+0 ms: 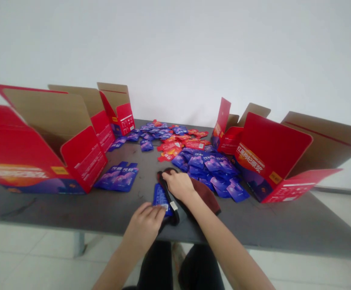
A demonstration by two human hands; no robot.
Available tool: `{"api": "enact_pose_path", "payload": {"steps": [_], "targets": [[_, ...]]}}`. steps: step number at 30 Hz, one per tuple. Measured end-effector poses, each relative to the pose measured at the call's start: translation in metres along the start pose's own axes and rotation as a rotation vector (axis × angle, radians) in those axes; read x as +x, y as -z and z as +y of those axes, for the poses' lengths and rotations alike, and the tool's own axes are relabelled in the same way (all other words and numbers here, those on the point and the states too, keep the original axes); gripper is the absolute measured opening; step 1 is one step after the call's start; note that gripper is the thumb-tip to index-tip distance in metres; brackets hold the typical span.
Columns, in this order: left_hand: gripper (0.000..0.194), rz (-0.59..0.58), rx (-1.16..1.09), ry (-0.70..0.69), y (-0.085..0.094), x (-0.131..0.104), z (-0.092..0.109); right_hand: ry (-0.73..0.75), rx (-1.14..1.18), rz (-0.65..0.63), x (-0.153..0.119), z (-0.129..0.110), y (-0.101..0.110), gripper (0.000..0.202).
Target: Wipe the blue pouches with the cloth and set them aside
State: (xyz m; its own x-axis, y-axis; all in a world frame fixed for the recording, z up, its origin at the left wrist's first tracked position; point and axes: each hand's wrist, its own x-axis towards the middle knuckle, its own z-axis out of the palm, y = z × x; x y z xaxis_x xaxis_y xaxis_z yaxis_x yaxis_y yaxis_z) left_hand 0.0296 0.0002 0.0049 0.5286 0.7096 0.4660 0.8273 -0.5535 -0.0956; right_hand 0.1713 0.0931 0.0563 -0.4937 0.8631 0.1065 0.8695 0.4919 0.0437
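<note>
My right hand is closed on the black edging of a brown cloth item, which looks like a soft pouch or cap. A small white label shows on that edging. Closer to the table's front edge, my left hand has its fingers curled on a blue sachet. That sachet lies against the black edging, partly covered by it and by my fingers. To the left rests a joined pair of purple-blue sachets. A heap of blue sachets lies right of the cloth, close to my right hand.
Red cartons with raised flaps stand on both sides, including a large left carton and a large right carton. Red-orange sachets and more blue sachets spread toward the wall on the dark table.
</note>
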Motion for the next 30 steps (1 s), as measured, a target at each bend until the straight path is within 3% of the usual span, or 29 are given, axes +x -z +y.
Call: {"api": "enact_pose_path", "payload": {"steps": [3, 6, 9, 15, 19, 24, 27, 30], "targets": [[0.038, 0.008, -0.008, 0.016, 0.0, 0.001, 0.004, 0.019, 0.009, 0.049, -0.016, -0.004, 0.011, 0.034], [0.031, -0.034, -0.023, 0.001, 0.001, 0.001, 0.005, 0.186, 0.045, 0.075, -0.039, -0.014, 0.017, 0.028], [0.028, -0.064, -0.071, -0.001, 0.0, 0.001, 0.004, 0.283, 0.057, 0.019, -0.044, -0.018, 0.01, 0.025], [0.035, 0.094, -0.135, -0.057, -0.009, 0.003, 0.001, 0.163, 0.017, -0.012, 0.008, -0.003, -0.014, 0.031], [0.035, 0.088, -0.189, -0.027, -0.008, 0.005, -0.001, 0.093, 0.002, 0.007, 0.032, 0.004, -0.004, 0.034], [0.032, -0.005, -0.119, 0.048, -0.004, 0.005, 0.002, 0.163, 0.05, 0.086, -0.007, -0.008, 0.019, 0.034], [0.027, -0.045, -0.089, 0.031, -0.003, 0.005, 0.004, 0.248, 0.058, 0.047, -0.031, -0.014, 0.013, 0.027], [0.026, -0.065, -0.11, 0.01, -0.002, 0.007, 0.004, 0.212, 0.022, -0.009, -0.024, -0.012, -0.003, 0.027]]}}
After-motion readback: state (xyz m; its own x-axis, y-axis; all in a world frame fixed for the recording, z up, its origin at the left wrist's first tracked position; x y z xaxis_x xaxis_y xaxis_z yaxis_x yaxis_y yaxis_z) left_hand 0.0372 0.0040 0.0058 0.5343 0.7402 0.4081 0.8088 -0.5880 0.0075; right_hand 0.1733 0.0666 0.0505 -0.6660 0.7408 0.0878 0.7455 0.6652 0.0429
